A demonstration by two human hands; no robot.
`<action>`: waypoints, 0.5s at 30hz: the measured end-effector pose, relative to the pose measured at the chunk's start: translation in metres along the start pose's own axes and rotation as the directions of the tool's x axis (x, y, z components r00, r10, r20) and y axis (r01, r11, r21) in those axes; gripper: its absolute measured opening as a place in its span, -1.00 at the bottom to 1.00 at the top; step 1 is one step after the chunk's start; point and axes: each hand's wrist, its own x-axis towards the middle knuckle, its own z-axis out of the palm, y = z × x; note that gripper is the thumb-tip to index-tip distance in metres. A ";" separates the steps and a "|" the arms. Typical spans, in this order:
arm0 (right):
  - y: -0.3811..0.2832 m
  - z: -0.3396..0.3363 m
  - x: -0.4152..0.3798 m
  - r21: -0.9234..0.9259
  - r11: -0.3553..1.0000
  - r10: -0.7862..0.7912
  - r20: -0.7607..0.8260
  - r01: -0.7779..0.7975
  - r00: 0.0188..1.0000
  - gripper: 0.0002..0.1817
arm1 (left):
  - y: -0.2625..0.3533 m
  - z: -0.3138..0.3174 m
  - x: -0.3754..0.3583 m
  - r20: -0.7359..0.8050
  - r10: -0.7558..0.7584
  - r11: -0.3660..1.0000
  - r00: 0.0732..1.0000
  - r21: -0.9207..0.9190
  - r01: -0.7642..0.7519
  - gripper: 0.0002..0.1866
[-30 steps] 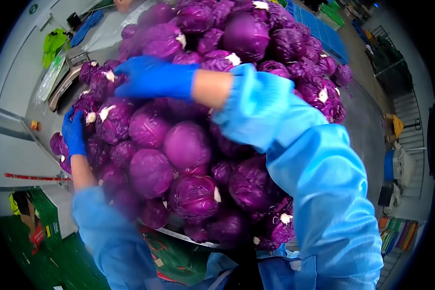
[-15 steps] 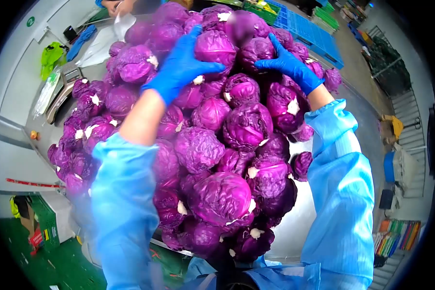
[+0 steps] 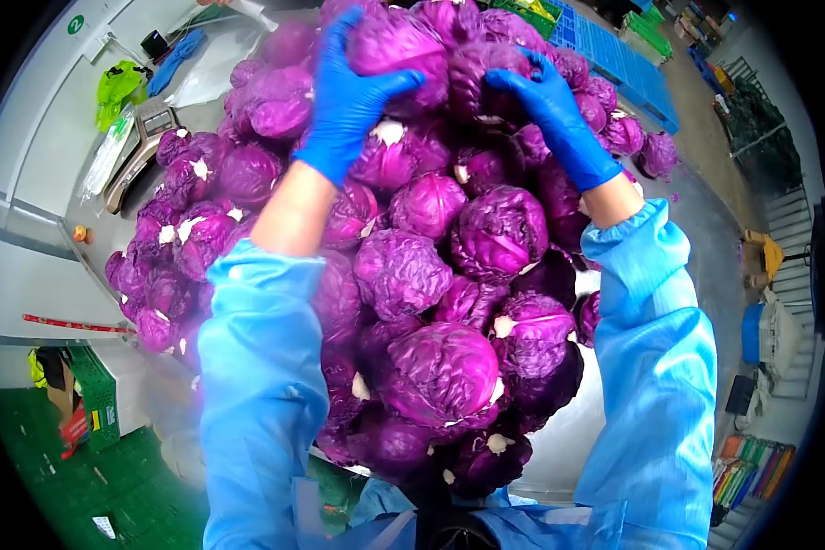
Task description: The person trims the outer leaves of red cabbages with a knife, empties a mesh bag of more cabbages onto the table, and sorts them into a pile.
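Note:
A big heap of red cabbages [image 3: 500,234] with pale cut stems is piled on a metal table. At its far side my left hand [image 3: 350,96], in a blue glove, is wrapped round the left side of a red cabbage [image 3: 399,55], its thumb across the near face. Another red cabbage [image 3: 481,78], darker and beside the first, is gripped by my gloved right hand [image 3: 555,105] from the right. Both cabbages look raised a little above their neighbours. My fingertips on the far sides are partly hidden.
A scale-like device [image 3: 142,151] and a green bag [image 3: 119,90] lie at the left. Blue crates [image 3: 619,69] stand beyond the heap. Bare metal tabletop [image 3: 564,431] shows at the right, and a green crate [image 3: 96,394] sits lower left.
My hands have closed on two cabbages at the far side, and these now look larger and higher. The camera view has shifted slightly.

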 end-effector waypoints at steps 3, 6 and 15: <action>-0.053 0.039 -0.014 0.136 0.990 -0.061 0.104 0.047 0.993 -0.18 | 0.013 -0.055 0.006 0.057 -0.208 0.911 0.976 -0.353 0.215 -0.11; -0.086 0.093 -0.020 0.253 0.965 -0.133 0.237 0.071 0.962 -0.14 | 0.010 -0.124 0.005 -0.130 -0.155 0.973 0.979 -0.191 0.128 -0.15; -0.139 0.266 -0.034 0.265 0.735 -0.678 0.263 0.624 0.686 -0.18 | 0.033 -0.341 -0.071 -0.540 -0.246 0.959 0.805 -0.016 0.282 -0.27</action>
